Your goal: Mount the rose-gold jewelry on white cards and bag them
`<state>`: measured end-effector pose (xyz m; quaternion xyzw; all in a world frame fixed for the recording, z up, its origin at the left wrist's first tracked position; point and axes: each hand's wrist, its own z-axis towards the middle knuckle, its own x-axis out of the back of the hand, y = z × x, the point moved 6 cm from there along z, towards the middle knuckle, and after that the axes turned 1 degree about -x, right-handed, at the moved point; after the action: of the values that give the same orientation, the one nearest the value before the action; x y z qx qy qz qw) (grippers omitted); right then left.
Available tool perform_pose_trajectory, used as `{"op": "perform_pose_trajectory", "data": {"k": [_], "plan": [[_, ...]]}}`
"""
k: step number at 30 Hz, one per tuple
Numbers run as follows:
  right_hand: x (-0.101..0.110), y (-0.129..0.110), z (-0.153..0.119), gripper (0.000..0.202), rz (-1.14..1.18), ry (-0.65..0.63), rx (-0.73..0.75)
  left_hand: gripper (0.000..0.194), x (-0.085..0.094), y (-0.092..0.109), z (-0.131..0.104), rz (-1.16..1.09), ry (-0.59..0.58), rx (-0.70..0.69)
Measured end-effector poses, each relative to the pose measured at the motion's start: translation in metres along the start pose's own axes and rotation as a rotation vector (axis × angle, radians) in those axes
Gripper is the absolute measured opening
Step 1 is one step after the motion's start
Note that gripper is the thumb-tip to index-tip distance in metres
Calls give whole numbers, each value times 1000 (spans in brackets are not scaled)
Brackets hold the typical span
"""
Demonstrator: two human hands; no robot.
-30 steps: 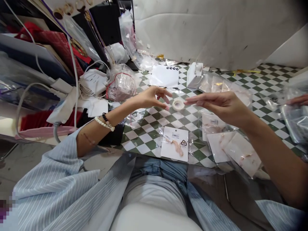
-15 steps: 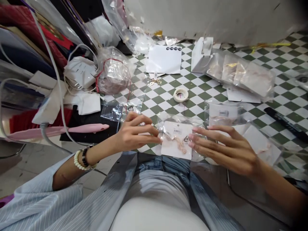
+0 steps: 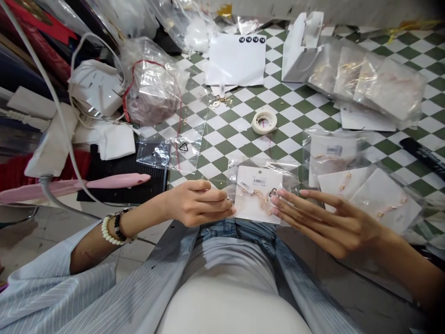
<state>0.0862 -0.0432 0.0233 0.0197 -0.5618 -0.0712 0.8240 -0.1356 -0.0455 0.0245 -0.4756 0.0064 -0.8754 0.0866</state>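
Note:
In front of my lap lies a clear plastic bag holding a white jewellery card. On the card is a thin gold-coloured chain with a small barcode tag. My left hand is closed, its curled fingertips pinching the bag's left edge; the thumb is mostly hidden. Over the bag's right side, my right hand stretches its fingers out, the tips resting on the plastic beside the printed recycling mark. Nothing is gripped in it.
More bagged jewellery cards lie by my right hand. Behind are a white tape roll, small gold-coloured rings, a white sheet and stacked bags. On the left are a pink handle and a power strip.
My left fingers have curled in and closed at the bag's left edge. My right hand stays spread on its right side. The view has shifted, so the tabletop appears higher.

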Motion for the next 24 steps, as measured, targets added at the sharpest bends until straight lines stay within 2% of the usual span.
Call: {"op": "perform_pose_trajectory", "data": {"k": [2, 5, 9, 14, 18, 24], "plan": [[-1, 2, 1, 27, 92, -24, -45, 29, -1, 2, -1, -21, -23, -10], [0, 1, 2, 30, 106, -28, -58, 29, -2, 3, -4, -45, -58, -10], [1, -7, 0, 28, -1, 6, 2, 34, -4, 5, -6, 19, -79, -24], [-2, -15, -2, 32, -208, -54, 48, 20, -4, 5, -5, 5, -60, 16], [-1, -18, -1, 34, -239, -63, 72, 25, -7, 7, -8, -44, -103, 24], [-5, -19, -1, 34, -262, -68, 130, 29, -10, 9, -12, 29, -197, -31]]}}
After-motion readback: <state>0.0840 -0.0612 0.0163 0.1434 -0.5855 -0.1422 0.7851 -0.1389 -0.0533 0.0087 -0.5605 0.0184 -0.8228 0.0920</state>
